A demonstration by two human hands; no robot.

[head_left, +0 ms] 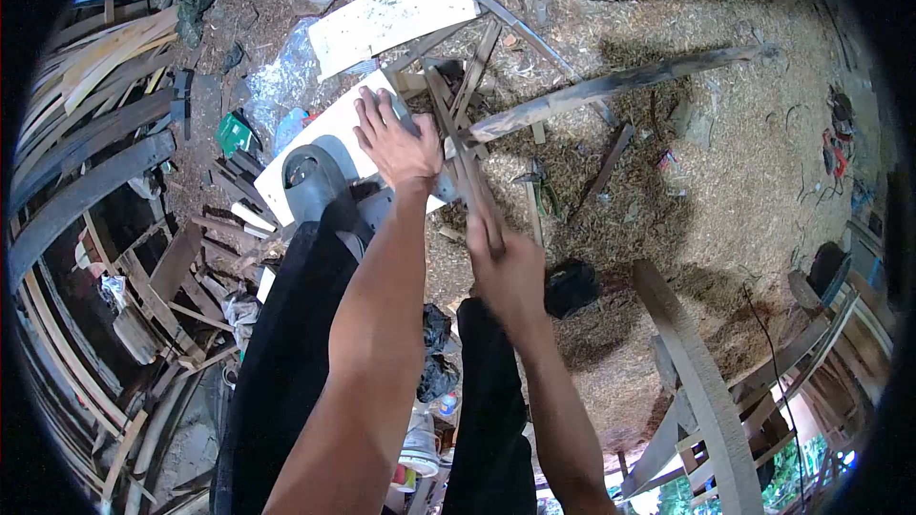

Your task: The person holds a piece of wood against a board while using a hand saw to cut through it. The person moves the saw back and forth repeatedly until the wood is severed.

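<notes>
Left hand (401,145), upper centre: fingers spread, we see it resting over the white board (342,126) | right hand (508,272), centre: wrapped round a blurred saw (469,176) | shod foot (315,186): on the board

Just left of the fingers of the left hand (405,148), a bare part of the white board (343,129) gives some room. Below this part, the shoe (310,193) stands in the way. To the right of these fingers, the long narrow tool (482,200) in the right hand (510,272) closes the side passage. Right of the right fingers, a dark bundle (571,288) blocks; between it and the wooden pole (592,93), the floor (630,219) offers wide passage.
</notes>
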